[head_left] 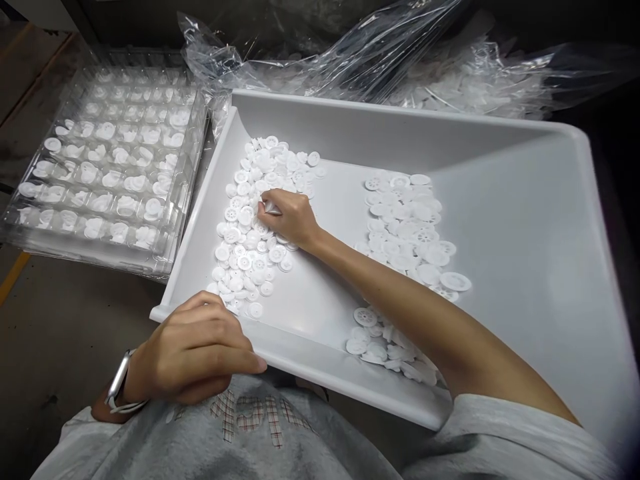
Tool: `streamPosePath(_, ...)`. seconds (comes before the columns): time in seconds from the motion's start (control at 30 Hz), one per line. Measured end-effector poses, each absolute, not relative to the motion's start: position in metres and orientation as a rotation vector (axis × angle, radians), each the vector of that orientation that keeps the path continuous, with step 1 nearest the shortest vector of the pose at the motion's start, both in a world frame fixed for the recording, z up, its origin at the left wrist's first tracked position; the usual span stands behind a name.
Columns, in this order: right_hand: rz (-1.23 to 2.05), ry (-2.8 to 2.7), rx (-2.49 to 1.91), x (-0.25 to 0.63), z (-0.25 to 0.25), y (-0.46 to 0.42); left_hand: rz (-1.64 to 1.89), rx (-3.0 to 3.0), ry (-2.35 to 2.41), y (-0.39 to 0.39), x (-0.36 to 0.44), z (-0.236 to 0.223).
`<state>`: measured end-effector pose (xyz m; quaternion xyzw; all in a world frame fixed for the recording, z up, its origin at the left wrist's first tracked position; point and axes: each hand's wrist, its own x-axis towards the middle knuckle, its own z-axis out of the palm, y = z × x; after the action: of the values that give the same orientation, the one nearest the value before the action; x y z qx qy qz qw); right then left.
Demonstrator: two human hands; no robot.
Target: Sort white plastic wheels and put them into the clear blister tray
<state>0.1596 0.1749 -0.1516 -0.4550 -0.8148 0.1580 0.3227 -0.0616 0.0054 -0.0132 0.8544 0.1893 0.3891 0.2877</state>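
Note:
My right hand (293, 217) reaches into a grey-white plastic bin (525, 220). Its thumb and fingers pinch a white plastic disc (271, 207), partly hidden by the fingers, over a pile of small round white discs (243, 263). Larger spoked white discs (425, 233) lie in a second group, partly behind my right forearm. My left hand (200, 347) hovers at the bin's near left rim, apart from the discs. Its fingers are curled with the palm turned down, so anything inside is hidden.
Stacked clear plastic trays (115, 160) stand left of the bin, their compartments holding white parts. Behind the far wall lies a clear plastic bag (320, 70), with more pale parts in plastic (465, 83) to its right. The bin's raised walls surround the discs.

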Motion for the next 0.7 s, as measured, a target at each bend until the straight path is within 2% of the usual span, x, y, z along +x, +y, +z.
streamPosePath(0.1,0.434,-1.979,-1.154,0.159,-0.151,0.181,1.082,2.146,0.503,0.000,-0.060,-0.015)
streamPosePath(0.2,0.432,-1.786,-1.119,0.155,-0.137,0.186,1.277,1.585,0.490,-0.007,-0.053,-0.014)
streamPosePath(0.4,0.451,-1.755,-0.827,0.129,-0.050,0.132,1.626,0.245,0.760,0.006,-0.025,0.007)
streamPosePath(0.53,0.362,-1.990,-0.559,0.109,-0.003,0.070,1.299,-0.076,0.890,0.014,0.003,0.010)
streamPosePath(0.7,0.153,-2.207,-0.600,0.107,-0.005,0.047,1.155,-0.101,0.903,0.011,0.023,0.005)
